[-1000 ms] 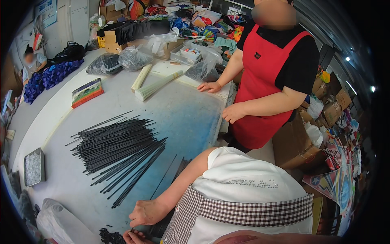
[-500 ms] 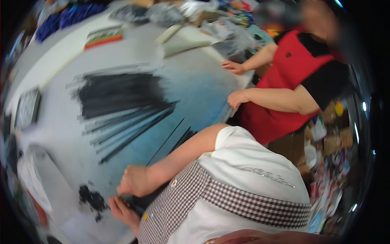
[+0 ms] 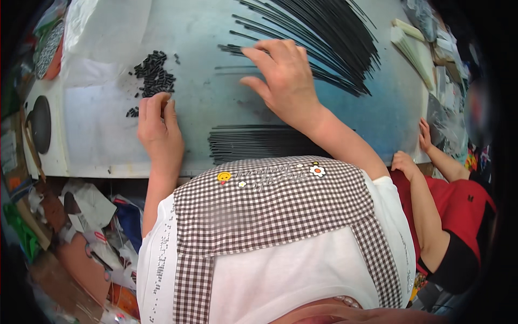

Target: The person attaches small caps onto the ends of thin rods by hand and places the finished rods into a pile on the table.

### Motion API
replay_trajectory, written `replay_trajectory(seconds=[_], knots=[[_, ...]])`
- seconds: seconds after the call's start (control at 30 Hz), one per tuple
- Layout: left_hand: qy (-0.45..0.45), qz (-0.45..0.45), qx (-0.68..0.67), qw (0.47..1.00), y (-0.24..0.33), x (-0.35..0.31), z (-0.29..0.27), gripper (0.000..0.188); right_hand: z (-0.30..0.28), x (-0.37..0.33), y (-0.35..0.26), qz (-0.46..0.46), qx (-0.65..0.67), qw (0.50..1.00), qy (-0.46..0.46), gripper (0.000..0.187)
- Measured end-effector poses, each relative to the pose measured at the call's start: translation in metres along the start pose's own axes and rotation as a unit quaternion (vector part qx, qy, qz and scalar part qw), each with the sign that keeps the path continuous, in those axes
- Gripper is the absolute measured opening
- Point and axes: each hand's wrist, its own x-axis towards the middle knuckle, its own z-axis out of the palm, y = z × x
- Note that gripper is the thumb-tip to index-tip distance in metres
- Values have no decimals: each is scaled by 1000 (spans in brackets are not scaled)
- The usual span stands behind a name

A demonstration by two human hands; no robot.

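My left hand (image 3: 160, 129) is at the near edge of a pile of small black tube-like pieces (image 3: 152, 69). Its thumb and fingertips are pinched together, and whatever is between them is too small to make out. To the right, my right hand (image 3: 291, 81) hovers over the near ends of long thin black rods (image 3: 324, 32), thumb and forefinger apart, with nothing visibly gripped. The rods fan out toward the far right of the table. A second bundle of thin black rods (image 3: 253, 143) lies flat near the table's front edge, partly covered by my right forearm and apron.
The pale table (image 3: 108, 156) has a clear plastic sheet at its far left and a dark round disc (image 3: 40, 124) at its left end. Foam strips (image 3: 413, 56) lie at the right. A person in a red apron (image 3: 448, 210) rests both hands on the right edge.
The view has swung round toward the front of the table. My hands were close together beside the small black pieces; now my right hand is over the fanned rods, fingers spread.
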Motion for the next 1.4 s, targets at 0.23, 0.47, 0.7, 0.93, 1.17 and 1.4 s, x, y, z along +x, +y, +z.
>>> replay_trajectory(seconds=[0.23,0.47,0.7,0.93,1.17,1.4], knots=[[-16,81,139,987,-15,20,-3,11,18,-32,-20,-7,101,986,-134,22],[-36,74,182,980,-16,30,7,9,14,-30,-29,-100,-28,976,-190,4],[-36,129,215,967,-20,32,9,10,11,-30,-27,-113,-60,976,-176,7],[-21,100,197,975,-22,32,7,10,11,-30,-4,16,6,994,-108,11],[-30,104,193,975,-17,37,7,13,14,-25,59,44,-69,995,-65,26],[-56,139,207,967,-20,45,9,15,20,-14,57,53,15,998,-6,21]])
